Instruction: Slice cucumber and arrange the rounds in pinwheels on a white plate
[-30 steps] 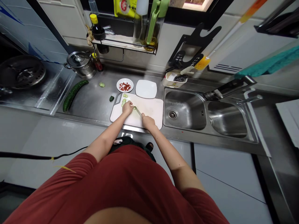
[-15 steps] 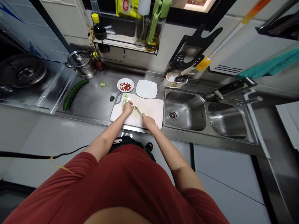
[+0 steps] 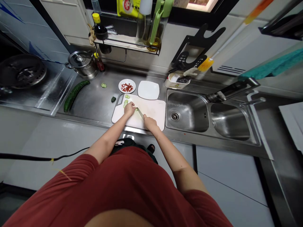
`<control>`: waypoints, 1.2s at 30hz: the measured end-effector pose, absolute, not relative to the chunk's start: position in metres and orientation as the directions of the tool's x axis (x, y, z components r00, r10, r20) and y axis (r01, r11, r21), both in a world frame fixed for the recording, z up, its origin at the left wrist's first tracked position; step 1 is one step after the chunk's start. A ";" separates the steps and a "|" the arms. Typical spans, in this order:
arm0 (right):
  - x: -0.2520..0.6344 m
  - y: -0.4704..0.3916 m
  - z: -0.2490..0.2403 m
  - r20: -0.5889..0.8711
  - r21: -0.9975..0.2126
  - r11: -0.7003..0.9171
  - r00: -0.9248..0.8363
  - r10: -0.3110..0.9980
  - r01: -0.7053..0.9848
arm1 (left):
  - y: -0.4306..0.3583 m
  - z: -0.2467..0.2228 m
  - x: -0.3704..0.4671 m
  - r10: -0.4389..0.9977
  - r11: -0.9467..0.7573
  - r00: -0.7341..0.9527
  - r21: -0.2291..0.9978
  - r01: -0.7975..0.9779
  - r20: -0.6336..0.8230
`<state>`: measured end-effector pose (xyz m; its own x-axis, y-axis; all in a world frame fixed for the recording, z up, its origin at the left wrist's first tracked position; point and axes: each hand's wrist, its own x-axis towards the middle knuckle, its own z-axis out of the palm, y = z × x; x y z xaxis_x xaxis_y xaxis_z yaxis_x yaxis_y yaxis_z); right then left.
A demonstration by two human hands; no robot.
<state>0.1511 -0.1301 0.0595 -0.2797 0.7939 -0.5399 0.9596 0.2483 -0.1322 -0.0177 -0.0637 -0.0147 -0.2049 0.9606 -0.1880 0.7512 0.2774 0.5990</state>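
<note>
My right hand [image 3: 150, 122] is closed round the handle of a knife [image 3: 140, 113], whose blade points up and left across the white cutting board [image 3: 153, 108]. At the blade's tip, my left hand [image 3: 129, 109] has its fingers bent together on a small piece of cucumber [image 3: 136, 109], mostly hidden by the fingers. Several thin cucumber slices [image 3: 125, 103] lie on the board just beyond the left hand. A dark green cucumber end [image 3: 113, 99] sits on the steel counter left of the board.
Behind the board stand a plate [image 3: 123, 82] of chopped red pieces and a white square plate [image 3: 148, 90]. A whole cucumber [image 3: 75, 94] and a lidded pot [image 3: 81, 64] are to the left. At right is a double sink [image 3: 187, 110]. A bottle rack [image 3: 127, 44] overhangs the back.
Hardly anything differs. My right hand and the knife have shifted very slightly to the left; the left hand stays in place on the cucumber.
</note>
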 end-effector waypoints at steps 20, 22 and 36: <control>0.147 -0.129 0.067 -0.550 -0.115 0.254 -0.274 0.789 0.960 | -0.063 -0.009 -0.016 0.956 0.290 -0.207 0.568 0.770 -0.207; 0.146 -0.129 0.069 -0.533 -0.095 0.267 -0.276 0.800 0.959 | -0.063 -0.010 -0.016 0.957 0.288 -0.206 0.570 0.770 -0.206; 0.149 -0.130 0.063 -0.511 -0.105 0.297 -0.308 0.802 0.949 | -0.062 -0.014 -0.018 0.958 0.283 -0.202 0.569 0.773 -0.202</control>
